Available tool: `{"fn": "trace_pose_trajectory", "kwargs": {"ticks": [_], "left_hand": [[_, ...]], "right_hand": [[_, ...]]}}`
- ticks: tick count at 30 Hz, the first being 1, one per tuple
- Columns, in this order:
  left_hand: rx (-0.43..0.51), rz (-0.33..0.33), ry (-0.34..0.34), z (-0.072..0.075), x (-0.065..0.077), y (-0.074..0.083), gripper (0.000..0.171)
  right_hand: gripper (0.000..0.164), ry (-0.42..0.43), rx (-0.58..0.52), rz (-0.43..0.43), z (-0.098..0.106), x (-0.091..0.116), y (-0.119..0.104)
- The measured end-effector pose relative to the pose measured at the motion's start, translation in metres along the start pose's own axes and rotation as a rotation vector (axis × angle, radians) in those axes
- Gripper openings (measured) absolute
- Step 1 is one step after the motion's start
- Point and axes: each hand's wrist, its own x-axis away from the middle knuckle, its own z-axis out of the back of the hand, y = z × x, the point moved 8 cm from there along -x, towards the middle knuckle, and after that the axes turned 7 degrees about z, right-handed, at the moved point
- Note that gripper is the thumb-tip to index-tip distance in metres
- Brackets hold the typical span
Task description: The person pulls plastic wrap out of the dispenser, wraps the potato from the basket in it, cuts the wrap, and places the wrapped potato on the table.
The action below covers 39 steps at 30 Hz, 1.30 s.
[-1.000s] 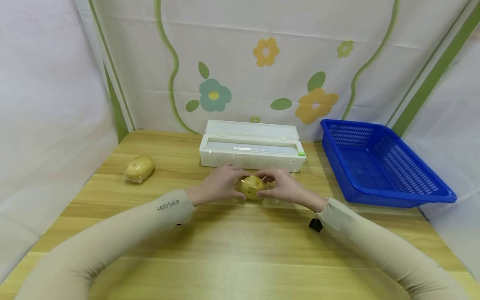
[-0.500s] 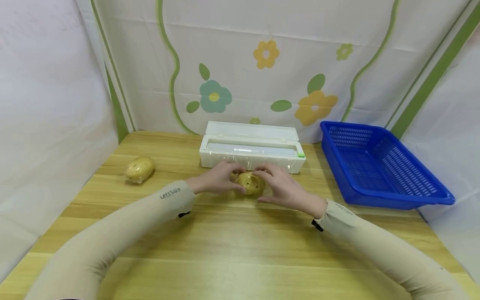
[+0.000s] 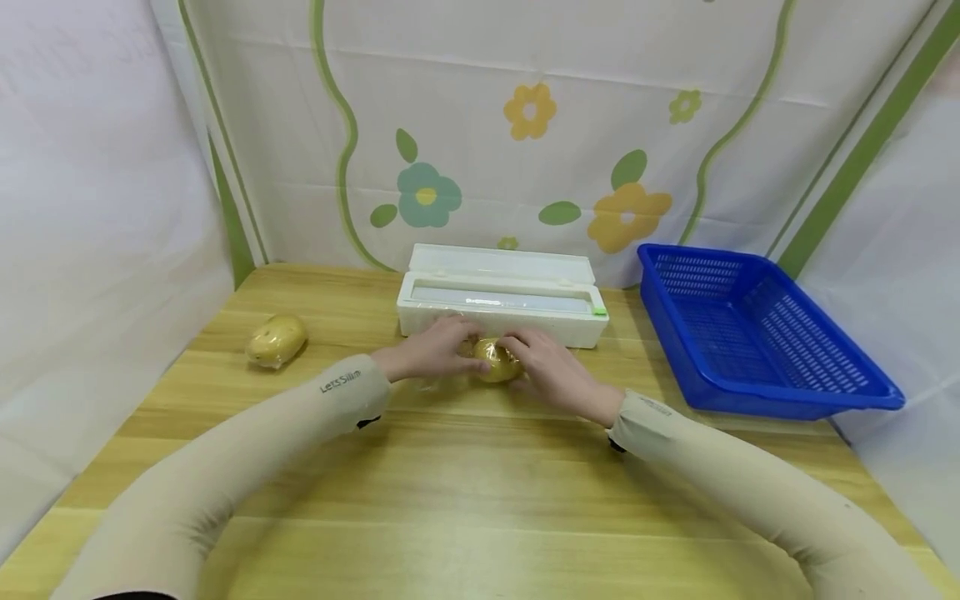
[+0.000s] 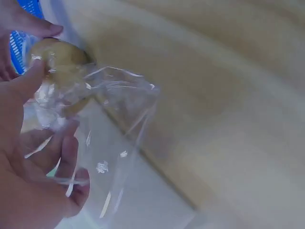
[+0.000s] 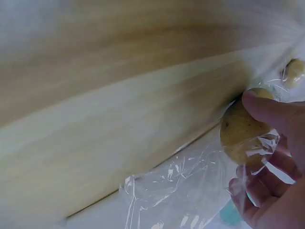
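A potato (image 3: 497, 360) under clear cling film lies between the two hands, close to the front of a white cling film dispenser (image 3: 504, 318). My left hand (image 3: 435, 350) holds cling film (image 4: 114, 105) at the potato's left end, its thumb against the wrapped potato and its other fingers curled in the film. From the right, my right hand (image 3: 551, 371) grips the potato, thumb on its near side, as the right wrist view shows. Loose film (image 5: 176, 191) also spreads in front of the dispenser there. Some fingertips are hidden in the head view.
The dispenser's lid (image 3: 502, 263) stands raised, with a green piece at its right end. Another film-wrapped potato (image 3: 277, 341) rests at the left of the wooden table (image 3: 450, 500). At the right stands a blue perforated basket (image 3: 765, 333). A flowered cloth hangs behind.
The right hand loosened its hold, spread its fingers, then closed round the potato again. The left hand shifted slightly away from me, its fingers now at the film. The potato moved a little towards the dispenser.
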Motion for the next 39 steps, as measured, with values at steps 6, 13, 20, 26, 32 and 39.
{"fn": "trace_pose_trajectory", "kwargs": {"ticks": [6,13,20,26,32,39], "left_hand": [[-0.142,-0.047,0.176,0.025,0.006,0.013,0.068],[-0.292,-0.120,0.253,0.015,0.010,0.026,0.072],[-0.363,-0.117,0.289,0.005,0.009,0.027,0.086],[-0.389,-0.100,0.316,0.005,0.002,0.026,0.081],[-0.351,-0.059,0.325,0.007,-0.003,0.018,0.065],[-0.381,-0.099,0.324,0.007,-0.005,0.016,0.061]], "right_hand": [[0.060,0.000,-0.029,-0.031,-0.004,-0.006,0.012],[0.062,0.042,-0.183,-0.134,0.000,0.002,0.028],[0.053,0.041,-0.417,-0.245,0.006,0.002,0.045],[0.050,0.001,-0.511,-0.338,0.005,0.007,0.057],[0.048,-0.020,-0.556,-0.366,0.000,0.009,0.061],[0.053,-0.016,-0.495,-0.350,0.002,0.005,0.056]]}}
